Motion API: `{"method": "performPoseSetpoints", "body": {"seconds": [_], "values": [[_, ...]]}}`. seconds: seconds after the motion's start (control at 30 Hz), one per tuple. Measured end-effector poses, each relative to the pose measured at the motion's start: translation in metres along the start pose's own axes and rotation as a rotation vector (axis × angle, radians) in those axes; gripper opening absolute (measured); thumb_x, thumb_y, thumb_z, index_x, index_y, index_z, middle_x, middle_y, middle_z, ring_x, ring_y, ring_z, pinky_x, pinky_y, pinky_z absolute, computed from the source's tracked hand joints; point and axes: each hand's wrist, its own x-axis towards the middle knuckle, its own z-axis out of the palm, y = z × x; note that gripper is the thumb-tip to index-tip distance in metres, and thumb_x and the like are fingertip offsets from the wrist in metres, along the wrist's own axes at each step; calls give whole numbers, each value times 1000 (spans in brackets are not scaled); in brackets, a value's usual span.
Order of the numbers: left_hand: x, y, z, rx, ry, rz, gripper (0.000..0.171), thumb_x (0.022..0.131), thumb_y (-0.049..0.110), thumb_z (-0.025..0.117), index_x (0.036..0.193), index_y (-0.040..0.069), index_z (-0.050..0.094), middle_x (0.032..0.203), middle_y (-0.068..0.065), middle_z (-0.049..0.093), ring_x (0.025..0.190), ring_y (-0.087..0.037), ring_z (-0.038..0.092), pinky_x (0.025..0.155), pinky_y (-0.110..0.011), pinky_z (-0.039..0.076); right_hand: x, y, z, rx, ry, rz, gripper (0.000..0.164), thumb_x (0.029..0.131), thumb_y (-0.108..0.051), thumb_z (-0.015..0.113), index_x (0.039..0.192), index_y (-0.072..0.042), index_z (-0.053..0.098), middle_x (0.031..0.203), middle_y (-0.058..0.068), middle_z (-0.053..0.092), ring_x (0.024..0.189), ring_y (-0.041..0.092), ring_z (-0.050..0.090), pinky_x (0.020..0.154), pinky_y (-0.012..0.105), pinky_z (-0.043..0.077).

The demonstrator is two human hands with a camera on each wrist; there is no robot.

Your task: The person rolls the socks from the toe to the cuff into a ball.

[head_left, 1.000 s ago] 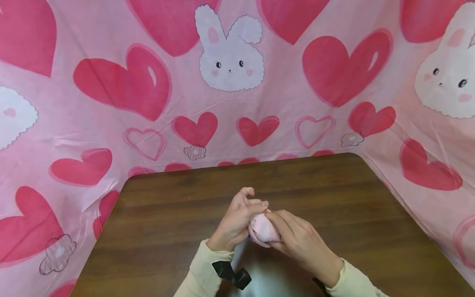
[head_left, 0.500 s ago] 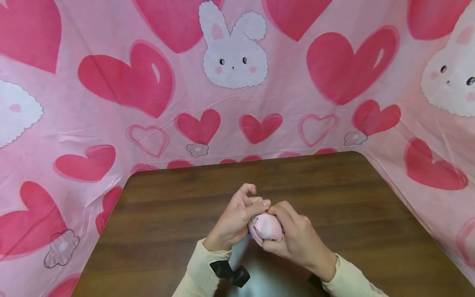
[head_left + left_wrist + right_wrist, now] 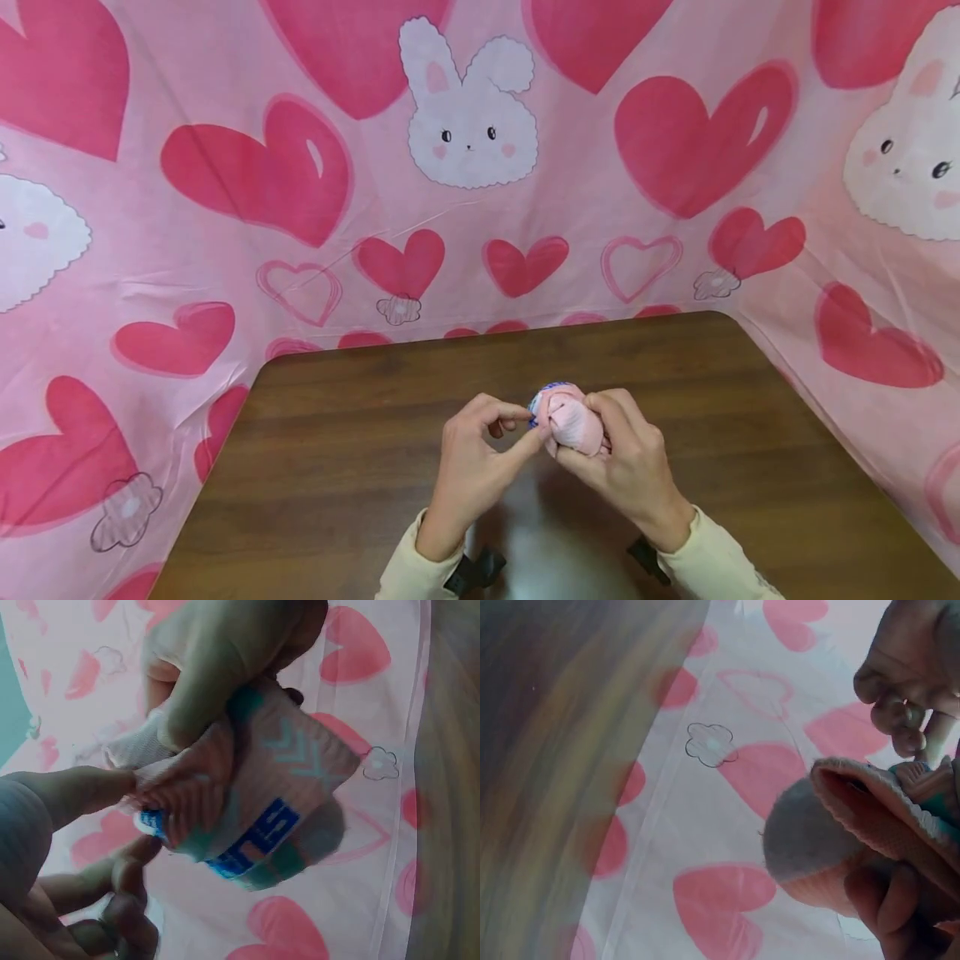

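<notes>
A bundled pink sock (image 3: 573, 427) is held up over the table between my two hands. It has blue lettering and teal patterning, plain in the left wrist view on the sock (image 3: 285, 772). My right hand (image 3: 637, 467) grips the bundle from the right, thumb below and fingers above. At its left edge my left hand (image 3: 476, 467) pinches the fabric between thumb and index finger; the other fingers are curled back. In the right wrist view a grey rounded end of the sock (image 3: 802, 832) sticks out beside an opened ribbed cuff (image 3: 877, 802).
The dark wooden table (image 3: 360, 433) lies under both hands. Behind and beside it hangs a pink cloth (image 3: 570, 183) printed with hearts and rabbits. Black straps (image 3: 476, 571) sit at the wrists over cream sleeves (image 3: 420, 562).
The sock has been raised away from me and a little to the right, and turned so more blue shows. My left hand has shifted from cupping its side to pinching its edge.
</notes>
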Motion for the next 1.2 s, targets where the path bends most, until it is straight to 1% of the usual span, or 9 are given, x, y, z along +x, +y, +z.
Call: {"method": "performPoseSetpoints", "body": {"seconds": [0.23, 0.43, 0.57, 0.63, 0.73, 0.87, 1.0, 1.1, 1.2], "values": [[1, 6, 9, 0, 43, 96, 5, 81, 20, 70, 80, 15, 71, 68, 8, 51, 53, -6, 41, 46, -16, 34, 0, 0, -1, -58, 37, -84, 45, 72, -34, 73, 83, 7, 58, 75, 12, 51, 54, 16, 51, 45, 29, 47], [2, 11, 8, 223, 0, -22, 4, 74, 25, 70, 72, 22, 68, 64, 12, 46, 52, -2, 39, 44, -19, 33, 3, -1, -3, -113, 15, -172, 42, 80, -34, 66, 82, 7, 58, 74, 13, 50, 53, 17, 51, 45, 32, 48], [2, 8, 10, 364, 5, -2, 7, 69, 23, 69, 64, 22, 64, 59, 12, 41, 49, 0, 36, 42, -19, 31, 6, -2, -4, -158, 13, -221, 42, 83, -34, 62, 82, 8, 59, 73, 13, 50, 51, 19, 50, 42, 34, 47], [2, 4, 12, 367, 12, 12, 7, 69, 19, 67, 63, 21, 63, 59, 12, 40, 49, -1, 35, 42, -19, 30, 7, -2, -4, -148, 32, -220, 42, 82, -34, 63, 82, 8, 59, 72, 13, 50, 50, 18, 50, 41, 33, 47], [3, -5, 11, 150, -34, -62, 9, 71, 11, 64, 67, 18, 64, 58, 9, 42, 49, -3, 37, 41, -18, 29, 8, -1, -7, -85, 55, -176, 43, 77, -34, 69, 81, 7, 58, 72, 13, 49, 50, 17, 49, 42, 29, 46], [5, -16, 7, -438, -218, -290, 12, 80, 1, 56, 74, 5, 64, 56, 1, 40, 48, -11, 35, 41, -23, 26, 10, 1, -12, 14, 51, -80, 46, 68, -33, 76, 82, 7, 59, 74, 12, 50, 57, 17, 50, 49, 26, 47], [4, -24, 3, -882, -423, -477, 17, 86, 1, 44, 75, -4, 55, 53, -3, 32, 44, -15, 26, 43, -28, 22, 13, -2, -18, 91, 32, 11, 43, 59, -23, 79, 83, 6, 60, 74, 9, 50, 61, 15, 47, 54, 21, 42], [4, -26, 1, -1047, -519, -507, 19, 87, 7, 42, 72, -2, 50, 54, -2, 29, 44, -15, 22, 45, -28, 21, 17, -8, -21, 128, 16, 59, 42, 51, -15, 78, 83, 6, 60, 73, 7, 50, 61, 13, 44, 53, 17, 36], [4, -25, 4, -1055, -522, -509, 25, 89, 13, 47, 70, -3, 48, 55, -1, 29, 44, -15, 20, 43, -26, 20, 20, -11, -26, 153, -2, 117, 40, 48, -8, 76, 82, 4, 60, 73, 5, 50, 61, 11, 43, 53, 16, 34]]}}
